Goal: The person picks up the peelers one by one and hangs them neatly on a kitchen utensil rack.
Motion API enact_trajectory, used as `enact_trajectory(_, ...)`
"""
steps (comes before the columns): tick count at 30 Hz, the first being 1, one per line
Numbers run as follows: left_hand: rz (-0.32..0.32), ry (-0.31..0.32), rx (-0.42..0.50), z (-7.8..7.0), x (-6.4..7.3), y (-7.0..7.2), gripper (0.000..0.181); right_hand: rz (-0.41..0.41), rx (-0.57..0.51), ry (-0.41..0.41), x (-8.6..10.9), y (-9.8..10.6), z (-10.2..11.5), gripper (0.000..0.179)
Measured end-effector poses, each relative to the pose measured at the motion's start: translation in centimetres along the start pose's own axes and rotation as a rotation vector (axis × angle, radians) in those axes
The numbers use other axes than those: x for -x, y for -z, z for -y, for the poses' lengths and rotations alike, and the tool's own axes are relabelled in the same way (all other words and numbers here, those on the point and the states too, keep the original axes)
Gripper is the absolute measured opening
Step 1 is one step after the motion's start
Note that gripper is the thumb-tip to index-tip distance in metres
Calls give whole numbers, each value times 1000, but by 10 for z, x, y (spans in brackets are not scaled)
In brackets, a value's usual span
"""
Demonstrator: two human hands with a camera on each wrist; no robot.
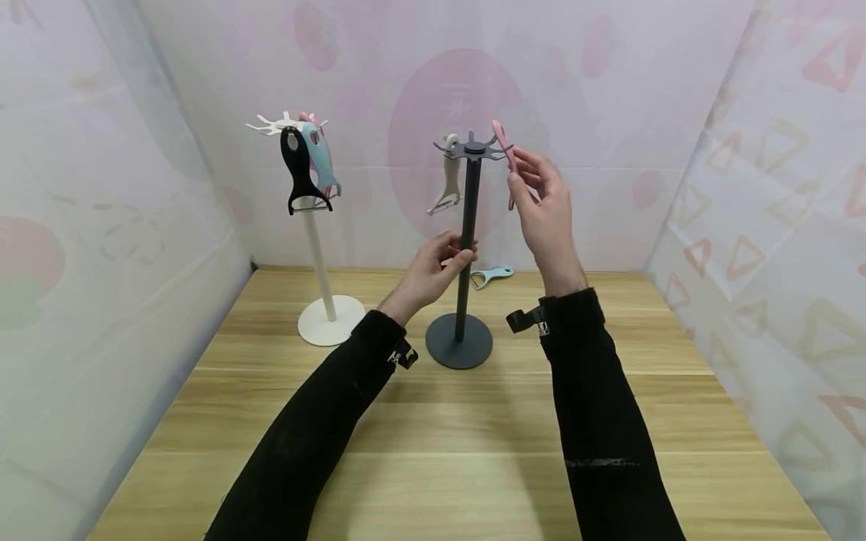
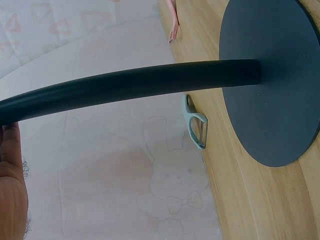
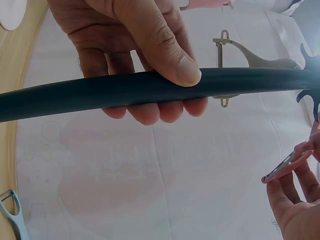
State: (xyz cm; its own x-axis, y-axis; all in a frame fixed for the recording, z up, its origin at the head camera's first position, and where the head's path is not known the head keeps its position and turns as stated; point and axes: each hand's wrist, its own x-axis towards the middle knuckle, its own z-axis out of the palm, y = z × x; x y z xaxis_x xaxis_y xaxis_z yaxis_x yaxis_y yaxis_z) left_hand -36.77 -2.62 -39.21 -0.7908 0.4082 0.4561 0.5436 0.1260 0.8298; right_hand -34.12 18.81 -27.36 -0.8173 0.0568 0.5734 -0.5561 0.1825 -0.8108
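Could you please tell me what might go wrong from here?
The held pink peeler could drop if the right-hand grip lets go too soon; I cannot tell whether it is hooked on yet.
Pushing it sideways might tilt or turn the dark stand if the left-hand grip loosens.
A jolt could also swing or unseat the beige peeler hanging on the opposite side.

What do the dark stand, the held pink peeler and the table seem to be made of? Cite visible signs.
Dark stand: probably painted metal, mostly matte; slim post, thin base, even dark grey.
Held pink peeler: likely smooth plastic, evenly coloured; its blade apparently metal, silvery.
Table: wood or wood-look laminate, satin; grain shows, but not which.
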Motion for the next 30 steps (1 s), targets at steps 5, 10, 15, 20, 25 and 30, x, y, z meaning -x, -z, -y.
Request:
enact_trajectory(5,-4,2,0,1,-1,0,33,21,-11,6,-2,-3,-1,40)
enact_trajectory(10,-4,1,8,1,-1,0,32,36,-30,28,-1,-3,-7,40)
enact_trajectory(15,2,9,13,1,-2,1,33,72,-73,54,2,-5,-12,41)
enact_trajectory(20,8,10,16,1,-1,1,34,131,-173,41,6,-8,-18,42)
enact_trajectory(25,11,9,21,-1,-1,1,34,168,-252,17,10,-11,-22,42)
enact_trajectory(30,7,5,23,-2,-1,1,33,181,-256,13,12,-12,-22,44)
